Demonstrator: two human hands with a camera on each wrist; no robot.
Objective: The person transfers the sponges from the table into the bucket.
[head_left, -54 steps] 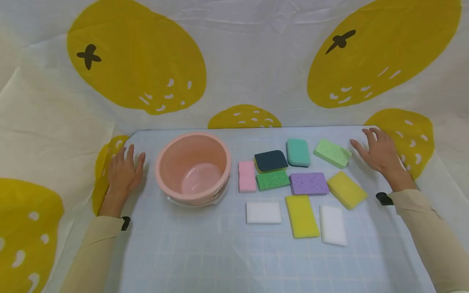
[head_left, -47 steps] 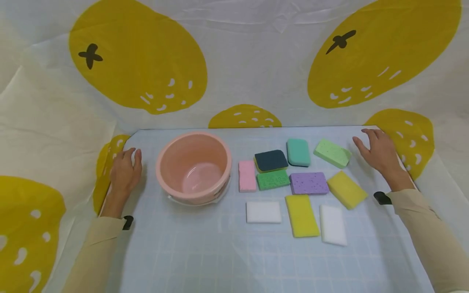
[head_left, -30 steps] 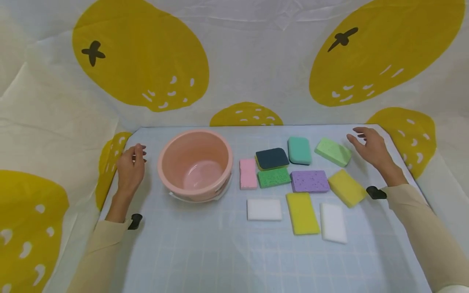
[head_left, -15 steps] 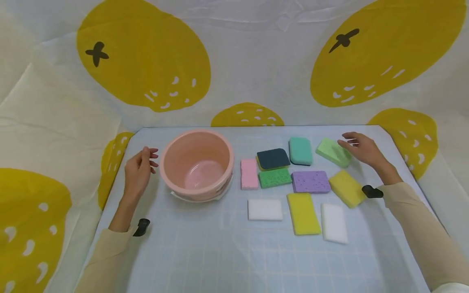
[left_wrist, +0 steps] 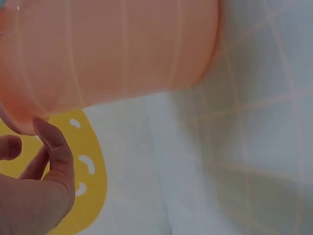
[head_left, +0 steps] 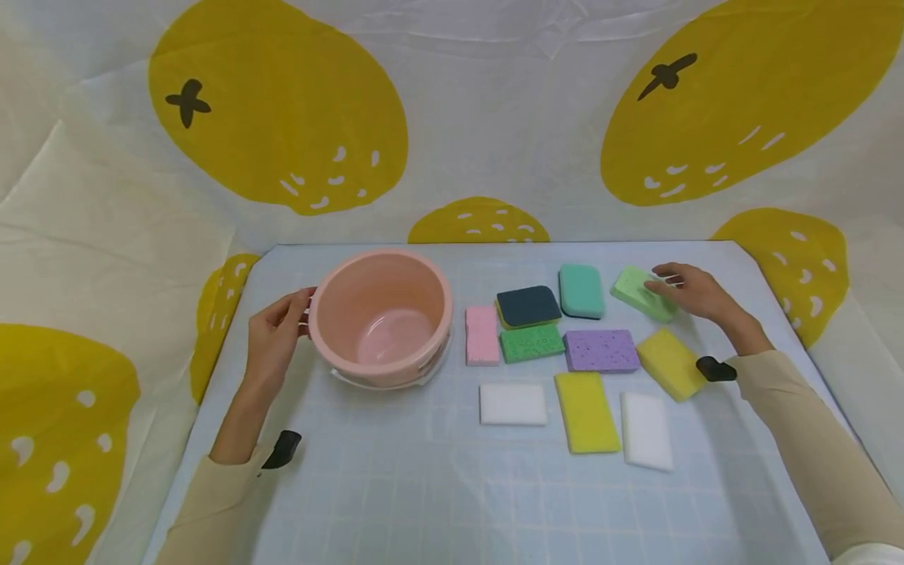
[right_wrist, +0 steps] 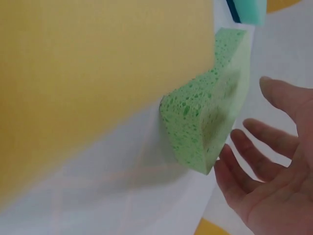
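Note:
At the left side of a pink bucket [head_left: 381, 314], my left hand [head_left: 271, 337] has its fingertips right at the rim. In the left wrist view the thumb [left_wrist: 54, 142] overlaps the rim's edge and the fingers are loosely bent, with nothing between them. My right hand [head_left: 695, 294] hovers over a light green sponge [head_left: 639, 292], overlapping its right end in the head view. Seen from the right wrist, the fingers of the right hand [right_wrist: 274, 161] are spread and relaxed beside the light green sponge's broad face, holding nothing.
Left of the right hand lie a teal sponge [head_left: 581, 290], a dark-topped sponge [head_left: 528, 306], a green one [head_left: 532, 343], a pink one [head_left: 482, 336] and a purple one [head_left: 602, 351]. Nearer are yellow sponges [head_left: 588, 412] and white pads [head_left: 647, 430]. A patterned curtain [head_left: 494, 118] rises behind.
My left hand has moved right from the table's left edge to the bucket's rim. My right hand has come in leftward and down over the light green sponge. The bucket and sponges stay put.

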